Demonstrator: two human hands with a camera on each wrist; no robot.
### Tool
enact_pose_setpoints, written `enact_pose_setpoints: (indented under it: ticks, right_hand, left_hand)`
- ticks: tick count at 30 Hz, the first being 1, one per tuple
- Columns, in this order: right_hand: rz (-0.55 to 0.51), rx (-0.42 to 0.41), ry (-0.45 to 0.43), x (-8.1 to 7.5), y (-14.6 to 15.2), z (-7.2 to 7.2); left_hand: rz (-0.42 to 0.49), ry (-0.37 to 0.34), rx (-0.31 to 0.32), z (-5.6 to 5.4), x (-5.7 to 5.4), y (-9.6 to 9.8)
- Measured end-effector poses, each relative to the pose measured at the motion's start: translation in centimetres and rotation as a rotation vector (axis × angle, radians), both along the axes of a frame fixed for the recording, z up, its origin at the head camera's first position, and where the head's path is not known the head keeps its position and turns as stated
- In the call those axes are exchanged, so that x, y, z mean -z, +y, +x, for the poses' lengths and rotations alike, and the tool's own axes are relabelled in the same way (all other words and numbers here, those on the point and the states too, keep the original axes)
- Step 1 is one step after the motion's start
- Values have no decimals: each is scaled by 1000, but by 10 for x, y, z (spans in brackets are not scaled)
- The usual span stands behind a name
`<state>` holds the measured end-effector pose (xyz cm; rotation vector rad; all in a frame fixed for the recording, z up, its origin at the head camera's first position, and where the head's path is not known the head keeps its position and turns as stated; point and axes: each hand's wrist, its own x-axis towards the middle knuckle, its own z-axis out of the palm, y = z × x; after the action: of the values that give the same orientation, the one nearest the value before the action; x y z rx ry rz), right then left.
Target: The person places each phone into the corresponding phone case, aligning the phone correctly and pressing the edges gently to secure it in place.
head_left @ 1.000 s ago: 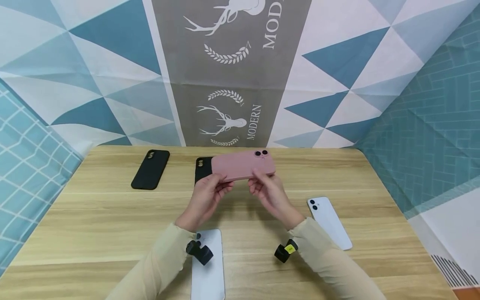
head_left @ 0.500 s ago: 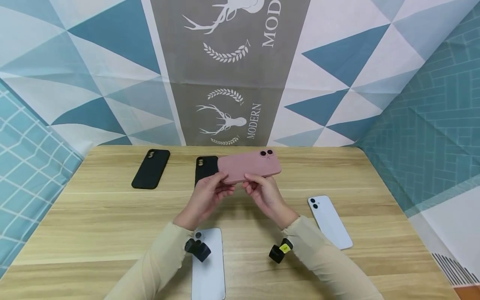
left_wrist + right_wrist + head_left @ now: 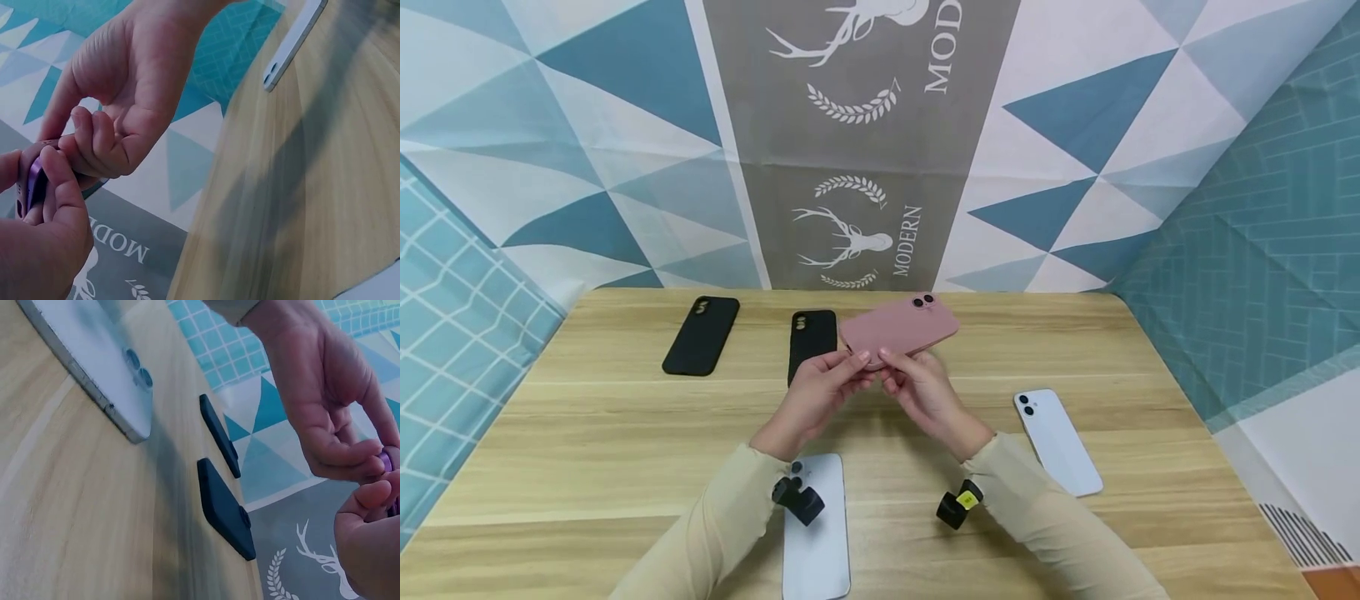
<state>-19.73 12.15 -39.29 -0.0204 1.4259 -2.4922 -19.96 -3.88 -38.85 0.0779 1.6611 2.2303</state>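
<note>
Both hands hold a pink phone case (image 3: 906, 323) above the far part of the table, camera holes at its upper right. The left hand (image 3: 815, 396) pinches its lower left corner, thumb on top. Close beside it, the right hand (image 3: 927, 400) grips the near edge with the thumb over the back. A purple phone (image 3: 35, 175) shows at the case's parted rim in the left wrist view, between the fingertips of both hands. Most of that phone is hidden by the case and fingers.
Two black phone cases (image 3: 702, 336) (image 3: 812, 337) lie at the table's back left and middle. A white phone (image 3: 1058, 442) rests at right; another white phone (image 3: 817, 542) lies partly under the left forearm. A patterned cloth wall (image 3: 850, 125) stands behind the wooden table (image 3: 587, 467).
The right hand has slid left along the near edge, close to the left hand. The pink case has tilted, its right end now higher, and a gap shows at its lower left corner.
</note>
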Motion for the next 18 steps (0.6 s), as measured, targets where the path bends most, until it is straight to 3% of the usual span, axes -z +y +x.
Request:
enact_pose_setpoints:
  ticks: [6, 14, 18]
  right_hand:
    - [24, 10, 14, 2, -1, 0]
    - [23, -10, 13, 0, 2, -1]
    - [4, -36, 36, 0, 1, -1]
  left_hand:
    - [-14, 1, 7, 1, 2, -1]
    - [-82, -5, 57, 0, -4, -3]
    - [-83, -20, 51, -1, -6, -3]
